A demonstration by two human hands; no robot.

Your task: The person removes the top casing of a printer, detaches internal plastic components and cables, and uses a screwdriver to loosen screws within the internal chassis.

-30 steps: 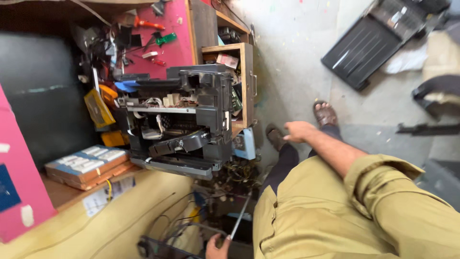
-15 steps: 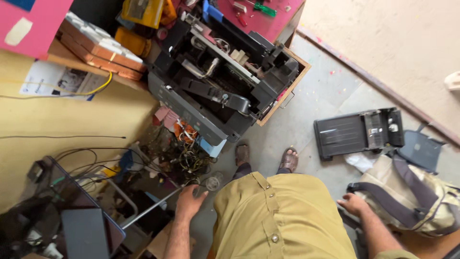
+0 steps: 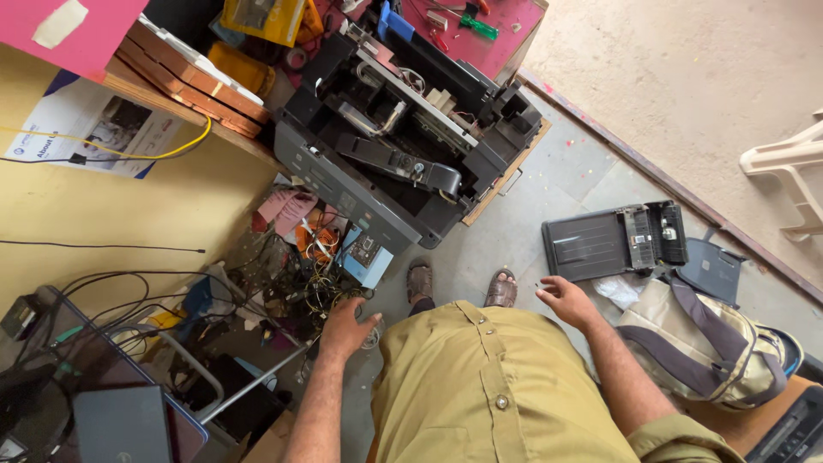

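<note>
My left hand [image 3: 347, 326] is spread with nothing in it. It hovers just over a tangle of wires and small parts [image 3: 300, 270] on the floor, beside a small blue box [image 3: 364, 257]. My right hand [image 3: 566, 300] is out over the floor with its fingers apart, close to a detached black printer tray part [image 3: 613, 240]. Above both stands an opened black printer [image 3: 403, 146] with its insides bare, resting on a wooden board. My sandalled feet [image 3: 420, 279] show beneath it.
A striped backpack [image 3: 711, 343] lies at my right. A white plastic chair [image 3: 793, 171] stands by the wall. A laptop [image 3: 103, 403] and cables sit at lower left beside a yellow table [image 3: 129, 214] carrying papers and flat boxes [image 3: 189, 77]. A pink board with tools [image 3: 489, 34] lies behind the printer.
My head has tipped down over my lap. A second ago my left hand held a thin rod; now it is empty. My right hand has come forward toward the black tray part.
</note>
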